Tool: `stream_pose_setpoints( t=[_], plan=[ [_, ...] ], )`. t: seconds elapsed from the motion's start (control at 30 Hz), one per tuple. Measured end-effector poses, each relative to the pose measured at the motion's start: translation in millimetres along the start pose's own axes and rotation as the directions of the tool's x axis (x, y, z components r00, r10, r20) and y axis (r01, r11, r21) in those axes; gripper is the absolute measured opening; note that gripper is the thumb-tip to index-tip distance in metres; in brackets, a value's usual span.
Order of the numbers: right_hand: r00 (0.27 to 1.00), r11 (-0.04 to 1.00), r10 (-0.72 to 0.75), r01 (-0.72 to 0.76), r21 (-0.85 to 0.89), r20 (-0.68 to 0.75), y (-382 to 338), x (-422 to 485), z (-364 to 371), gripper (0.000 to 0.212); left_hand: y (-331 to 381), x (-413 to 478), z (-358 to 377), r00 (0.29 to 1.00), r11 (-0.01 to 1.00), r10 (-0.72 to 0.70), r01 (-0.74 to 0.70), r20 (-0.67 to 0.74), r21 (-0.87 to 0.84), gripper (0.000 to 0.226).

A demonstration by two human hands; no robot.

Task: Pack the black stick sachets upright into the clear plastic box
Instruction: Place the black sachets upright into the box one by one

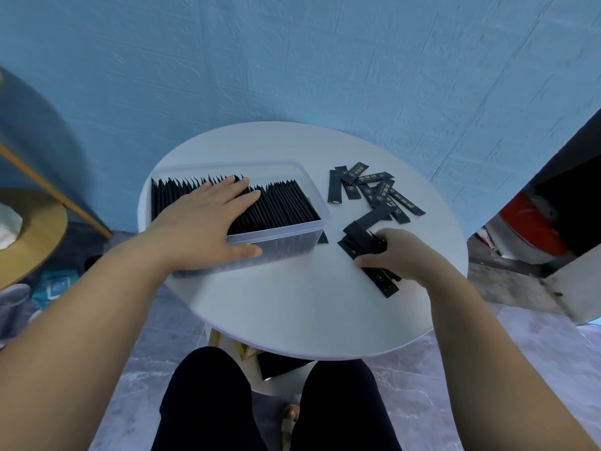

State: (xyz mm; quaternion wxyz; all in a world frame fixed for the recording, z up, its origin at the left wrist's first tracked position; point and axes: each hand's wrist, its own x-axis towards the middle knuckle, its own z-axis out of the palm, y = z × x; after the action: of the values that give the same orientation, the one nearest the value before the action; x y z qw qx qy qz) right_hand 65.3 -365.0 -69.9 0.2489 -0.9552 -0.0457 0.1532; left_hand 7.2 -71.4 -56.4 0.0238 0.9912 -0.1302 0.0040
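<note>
Blue textured wall fills the background, with grey marbled floor below and a round white desk (292, 304) in front of me. My knees in dark trousers (201, 402) show under the near edge. At the far left stands a round wooden stool (32, 229).

On the left half of the desk sits the clear plastic box (279, 245), long and low. It is nearly filled with a row of packed sachets (286, 203), black sticks standing upright, edge to edge. My left hand (201, 219) lies flat across their tops. Its fingers (234, 190) are straight and spread, pressing down on the upper ends near the middle of the row. The thumb (247, 252) rests along the near wall of the box, outside it.

On the right half of the desk, my right hand (400, 255) grips a small bundle of sachets (361, 242). My fingers (390, 237) are curled over the far side of the bundle and my thumb is on its near side. The sticks fan out to the left of my palm. One end pokes out below the hand, touching the desk.

Beyond that hand, a heap of loose sachets (367, 187) lies flat on the desk, crossing one another, just right of the box.
</note>
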Motion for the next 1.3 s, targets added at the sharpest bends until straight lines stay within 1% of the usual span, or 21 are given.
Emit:
stream_pose_setpoints(
  t=[0.03, 0.1, 0.2, 0.23, 0.33, 0.37, 0.43, 0.5, 0.57, 0.6, 0.67, 0.73, 0.83, 0.9, 0.93, 1.03, 1.07, 1.17, 1.23, 1.3],
  plan=[
    [1.000, 0.999, 0.020, -0.021, -0.027, -0.011, 1, 0, 4, 0.029, 0, 0, 0, 1.000, 1.000, 0.001, -0.001, -0.003, -0.003, 0.100],
    [0.999, 0.999, 0.044, -0.045, -0.028, -0.032, 1, 1, 8, 0.034, 0, 0, 1, 1.000, 1.000, 0.000, 0.000, -0.005, -0.012, 0.101],
    [0.999, 0.999, 0.046, -0.046, 0.000, -0.021, -1, 1, 8, 0.029, 0, 0, 1, 1.000, 1.000, 0.000, 0.000, -0.010, -0.005, 0.107],
    [0.999, 0.999, 0.032, -0.031, 0.043, -0.035, -3, -1, 6, 0.026, 0, 0, 1, 1.000, 1.000, 0.000, 0.000, -0.011, -0.006, 0.108],
    [0.988, 0.951, -0.015, 0.061, 0.304, -0.152, -19, -9, -4, 0.017, -1, 1, 2, 1.000, 1.000, 0.004, -0.004, -0.013, -0.012, 0.112],
    [0.981, 0.927, -0.040, 0.107, 0.360, -0.189, -30, -13, -8, 0.015, -1, 1, 2, 1.000, 1.000, 0.004, -0.004, -0.010, -0.007, 0.112],
    [0.966, 0.893, -0.118, 0.205, 0.401, -0.230, -54, -18, -16, 0.008, -1, 1, 1, 1.000, 1.000, 0.000, 0.000, -0.005, 0.002, 0.108],
    [0.950, 0.861, -0.207, 0.290, 0.417, -0.233, -80, -17, -20, 0.008, 0, 1, 1, 1.000, 1.000, -0.008, 0.008, 0.001, 0.009, 0.103],
    [0.936, 0.830, -0.273, 0.346, 0.437, -0.223, -106, -9, -20, 0.007, -1, 1, 1, 1.000, 1.000, -0.005, 0.005, -0.002, 0.004, 0.108],
    [0.930, 0.831, -0.297, 0.363, 0.422, -0.216, -119, -3, -18, 0.008, -1, 1, 1, 1.000, 1.000, -0.003, 0.003, 0.001, 0.003, 0.111],
    [0.923, 0.846, -0.341, 0.384, 0.370, -0.180, -139, 11, -11, 0.012, -1, 1, 2, 1.000, 1.000, -0.006, 0.006, 0.004, 0.002, 0.112],
    [0.922, 0.875, -0.375, 0.388, 0.290, -0.100, -152, 23, 0, 0.011, -2, 1, 2, 1.000, 1.000, -0.010, 0.010, 0.004, 0.008, 0.109],
    [0.940, 0.921, -0.340, 0.326, 0.213, 0.029, -155, 33, 13, 0.011, -1, 2, 2, 1.000, 1.000, -0.011, 0.011, -0.007, 0.014, 0.106],
    [0.947, 0.934, -0.314, 0.298, 0.195, 0.059, -151, 35, 16, 0.020, -1, 2, 2, 1.000, 1.000, -0.009, 0.009, -0.005, 0.002, 0.109],
    [0.949, 0.936, -0.307, 0.286, 0.203, 0.077, -149, 34, 17, 0.021, -1, 2, 2, 1.000, 1.000, -0.011, 0.011, -0.004, -0.004, 0.107],
    [0.944, 0.924, -0.294, 0.242, 0.298, 0.146, -142, 31, 14, 0.004, 1, 2, 1, 1.000, 1.000, -0.017, 0.017, -0.007, -0.007, 0.096],
    [0.940, 0.913, -0.296, 0.228, 0.338, 0.166, -140, 29, 13, 0.003, 2, 1, 0, 1.000, 1.000, -0.018, 0.018, -0.007, -0.008, 0.092],
    [0.941, 0.887, -0.293, 0.201, 0.416, 0.170, -137, 29, 11, 0.003, 3, 1, 0, 1.000, 1.000, -0.019, 0.019, -0.004, -0.024, 0.089],
    [0.944, 0.889, -0.289, 0.203, 0.411, 0.158, -138, 29, 12, 0.010, 3, 1, -1, 1.000, 0.999, -0.021, 0.021, 0.000, -0.032, 0.089],
    [0.940, 0.883, -0.297, 0.203, 0.423, 0.169, -139, 28, 14, 0.013, 3, 1, -1, 1.000, 0.999, -0.025, 0.025, 0.000, -0.035, 0.089]
  ],
)
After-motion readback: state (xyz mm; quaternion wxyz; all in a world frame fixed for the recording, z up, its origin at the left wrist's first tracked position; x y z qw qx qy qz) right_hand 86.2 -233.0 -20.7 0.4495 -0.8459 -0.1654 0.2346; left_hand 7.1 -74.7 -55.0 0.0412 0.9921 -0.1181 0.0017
